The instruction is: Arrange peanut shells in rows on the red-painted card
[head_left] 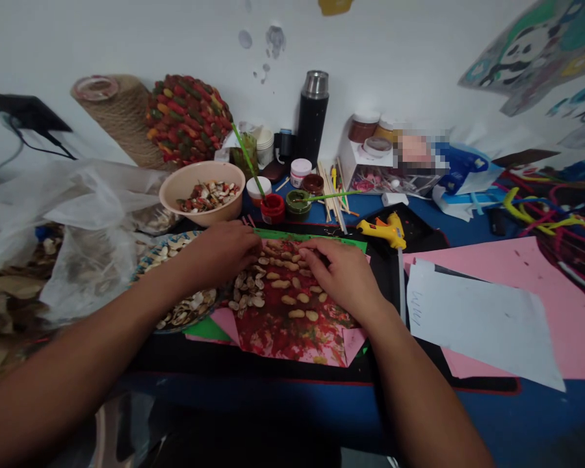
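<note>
Peanut shells [281,284] lie in loose rows on a paint-stained pink sheet [292,338]. My left hand [236,250] is curled over the sheet's upper left part, beside a heap of half shells [246,292]; whatever its fingertips hold is hidden. At the upper rows, my right hand [344,273] has its thumb and forefinger closed at the end of a peanut shell [296,258]. Under my left forearm, a patterned plate [139,266] full of shell halves is partly covered.
A bowl [168,188] of painted shells stands behind the plate. Red paint [273,209] and green paint [298,207] jars, with brushes, sit behind the sheet. To the right are a yellow glue gun [383,231] and white paper [482,318]. A black flask [313,120] stands by the wall.
</note>
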Demonstrator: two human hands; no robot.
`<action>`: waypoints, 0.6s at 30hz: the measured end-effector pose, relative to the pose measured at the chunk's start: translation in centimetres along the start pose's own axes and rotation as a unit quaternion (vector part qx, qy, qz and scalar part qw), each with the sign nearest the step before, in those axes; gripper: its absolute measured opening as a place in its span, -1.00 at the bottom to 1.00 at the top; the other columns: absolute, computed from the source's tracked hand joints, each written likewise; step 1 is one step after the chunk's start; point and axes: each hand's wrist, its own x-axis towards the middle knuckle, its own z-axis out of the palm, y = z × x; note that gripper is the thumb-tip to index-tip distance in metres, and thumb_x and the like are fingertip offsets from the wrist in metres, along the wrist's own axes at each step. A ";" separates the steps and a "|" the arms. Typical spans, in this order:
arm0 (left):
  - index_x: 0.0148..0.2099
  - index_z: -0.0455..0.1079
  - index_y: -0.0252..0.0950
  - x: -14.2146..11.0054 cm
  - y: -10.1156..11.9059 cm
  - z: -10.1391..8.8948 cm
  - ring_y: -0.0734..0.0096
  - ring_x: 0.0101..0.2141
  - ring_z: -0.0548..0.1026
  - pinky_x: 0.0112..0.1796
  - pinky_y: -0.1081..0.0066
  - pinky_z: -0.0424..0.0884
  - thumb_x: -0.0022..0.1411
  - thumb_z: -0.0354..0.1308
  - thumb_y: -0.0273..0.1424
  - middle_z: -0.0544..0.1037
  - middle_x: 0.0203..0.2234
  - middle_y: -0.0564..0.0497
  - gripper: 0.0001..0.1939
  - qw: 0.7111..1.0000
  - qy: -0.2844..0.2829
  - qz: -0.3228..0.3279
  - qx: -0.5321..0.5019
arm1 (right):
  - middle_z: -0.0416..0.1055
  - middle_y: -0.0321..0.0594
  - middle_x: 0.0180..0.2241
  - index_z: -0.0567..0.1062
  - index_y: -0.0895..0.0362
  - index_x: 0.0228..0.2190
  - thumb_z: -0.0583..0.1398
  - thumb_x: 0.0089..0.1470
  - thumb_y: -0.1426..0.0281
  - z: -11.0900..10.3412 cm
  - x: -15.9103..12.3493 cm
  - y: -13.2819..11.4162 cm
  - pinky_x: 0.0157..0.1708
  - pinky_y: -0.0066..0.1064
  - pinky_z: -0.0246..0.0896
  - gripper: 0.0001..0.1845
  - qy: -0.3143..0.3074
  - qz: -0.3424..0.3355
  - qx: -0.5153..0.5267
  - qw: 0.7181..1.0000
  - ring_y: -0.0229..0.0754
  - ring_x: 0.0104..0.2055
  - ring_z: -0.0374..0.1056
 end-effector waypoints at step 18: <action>-0.14 0.57 -0.30 0.1 1.6 0.7 0.07 -0.18 0.60 -0.17 0.20 0.39 0.42 0.17 -0.44 0.64 -0.26 -0.14 -0.86 0.998 0.033 0.029 0.052 | 0.74 -0.17 -0.07 0.68 0.04 -0.03 0.22 0.43 0.36 0.0 0.0 -0.1 -0.07 -0.15 0.48 -0.78 -0.007 0.001 -0.011 1.000 0.06 -0.06 0.66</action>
